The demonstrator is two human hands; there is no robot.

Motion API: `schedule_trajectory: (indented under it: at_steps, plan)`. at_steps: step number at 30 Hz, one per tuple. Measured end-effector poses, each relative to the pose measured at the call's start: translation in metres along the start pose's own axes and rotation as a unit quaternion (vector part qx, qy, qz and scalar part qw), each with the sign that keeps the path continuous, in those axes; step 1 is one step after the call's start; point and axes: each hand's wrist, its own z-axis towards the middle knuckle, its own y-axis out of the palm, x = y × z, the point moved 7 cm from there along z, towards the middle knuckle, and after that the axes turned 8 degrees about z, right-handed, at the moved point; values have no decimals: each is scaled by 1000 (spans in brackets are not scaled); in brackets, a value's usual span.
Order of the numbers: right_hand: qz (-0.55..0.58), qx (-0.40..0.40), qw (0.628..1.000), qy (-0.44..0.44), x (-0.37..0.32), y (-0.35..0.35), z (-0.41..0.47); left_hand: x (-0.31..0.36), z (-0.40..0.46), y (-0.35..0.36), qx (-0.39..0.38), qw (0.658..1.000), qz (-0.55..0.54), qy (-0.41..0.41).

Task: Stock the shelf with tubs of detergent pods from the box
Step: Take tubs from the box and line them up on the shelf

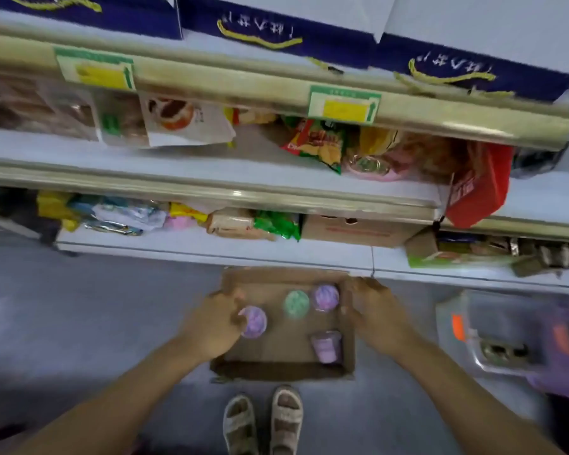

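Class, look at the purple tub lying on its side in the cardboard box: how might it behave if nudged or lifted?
The purple tub on its side looks round-bodied, so a nudge would probably roll it across the cardboard box floor. It appears to be rigid plastic, likely keeping its shape when gripped. Being small, it is probably light.

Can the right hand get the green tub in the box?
Probably yes. The green tub stands upright in the open cardboard box with nothing over it. The right hand is at the box's right edge, just past the purple tub beside it.
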Motion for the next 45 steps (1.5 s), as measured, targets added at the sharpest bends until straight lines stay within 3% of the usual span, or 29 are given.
schedule_trajectory:
  at_steps: [12,19,23,28,37,41,45]
  plan:
    - [6,-29,997,72,156,168,100,-54,105,215,-63,995,-26,-73]
    - [5,-88,989,122,289,309,168,-46,208,358,-103,994,-30,-29]
    - [84,-80,982,150,341,370,198,-45,252,419,-115,993,-19,-9]
    - [90,-74,972,206,362,413,226,-45,284,458,-102,995,-5,3]
    - [168,-32,910,379,375,444,237,-67,306,479,-127,991,-19,-38]
    - [264,13,905,333,356,433,236,-73,304,471,-127,989,-53,-53]
    - [465,33,836,290,324,411,236,-82,298,460,-136,975,-160,-76]
